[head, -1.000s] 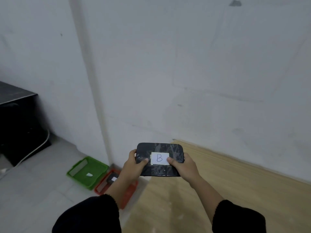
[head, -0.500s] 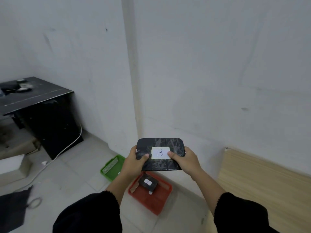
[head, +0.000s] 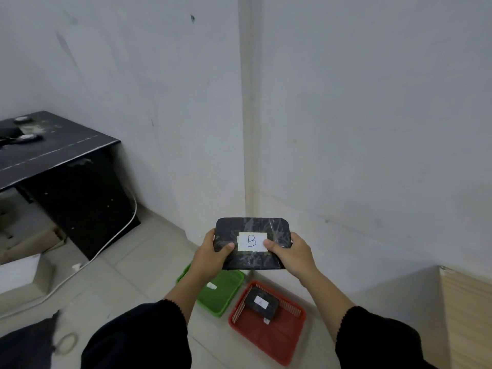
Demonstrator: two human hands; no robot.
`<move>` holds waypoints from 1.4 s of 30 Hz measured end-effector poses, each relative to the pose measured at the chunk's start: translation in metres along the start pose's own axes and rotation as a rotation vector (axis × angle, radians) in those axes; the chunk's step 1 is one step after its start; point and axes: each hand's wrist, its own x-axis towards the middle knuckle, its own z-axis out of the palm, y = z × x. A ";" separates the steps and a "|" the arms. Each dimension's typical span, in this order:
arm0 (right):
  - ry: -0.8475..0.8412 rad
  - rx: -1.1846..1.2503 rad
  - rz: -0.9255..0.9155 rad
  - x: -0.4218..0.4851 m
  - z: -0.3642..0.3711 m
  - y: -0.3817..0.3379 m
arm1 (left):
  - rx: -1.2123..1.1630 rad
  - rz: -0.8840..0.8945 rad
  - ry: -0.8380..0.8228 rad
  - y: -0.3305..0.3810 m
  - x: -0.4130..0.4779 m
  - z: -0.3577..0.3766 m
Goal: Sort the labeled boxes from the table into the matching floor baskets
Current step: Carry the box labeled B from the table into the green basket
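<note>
I hold a black wrapped box point(head: 252, 243) labelled B in the air, my left hand point(head: 210, 258) gripping its left edge and my right hand point(head: 292, 255) its right edge. Below it on the floor sit a green basket point(head: 222, 294) and a red basket point(head: 269, 334) holding another black box point(head: 261, 305).

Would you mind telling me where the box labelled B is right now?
In the head view, the box labelled B sits centre frame, held in the air between the left hand and right hand, above the green basket and red basket.
</note>
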 end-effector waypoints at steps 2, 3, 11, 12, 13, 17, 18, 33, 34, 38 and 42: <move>0.023 -0.007 0.017 0.014 0.022 -0.006 | -0.002 0.004 -0.027 -0.008 0.026 -0.018; 0.040 -0.008 0.024 0.021 0.033 -0.009 | 0.004 0.010 -0.041 -0.011 0.038 -0.027; 0.197 0.045 0.130 0.059 0.129 -0.029 | 0.042 0.025 -0.238 -0.039 0.133 -0.102; 0.214 0.046 0.142 0.064 0.140 -0.031 | 0.055 0.031 -0.252 -0.043 0.144 -0.110; 0.226 0.046 0.156 0.070 0.149 -0.033 | 0.066 0.035 -0.269 -0.046 0.156 -0.116; 0.254 0.065 0.212 0.096 0.181 -0.038 | 0.113 0.042 -0.336 -0.058 0.200 -0.135; 0.262 0.071 0.217 0.106 0.188 -0.039 | 0.114 0.044 -0.344 -0.060 0.212 -0.139; 0.318 0.112 0.349 0.210 0.290 -0.055 | 0.099 0.002 -0.480 -0.105 0.356 -0.199; 0.338 0.121 0.368 0.213 0.298 -0.053 | 0.100 -0.003 -0.509 -0.112 0.365 -0.200; 0.413 0.153 0.422 0.226 0.326 -0.032 | 0.125 -0.001 -0.588 -0.144 0.399 -0.199; 0.435 0.154 0.477 0.247 0.349 0.001 | 0.126 -0.045 -0.631 -0.184 0.428 -0.188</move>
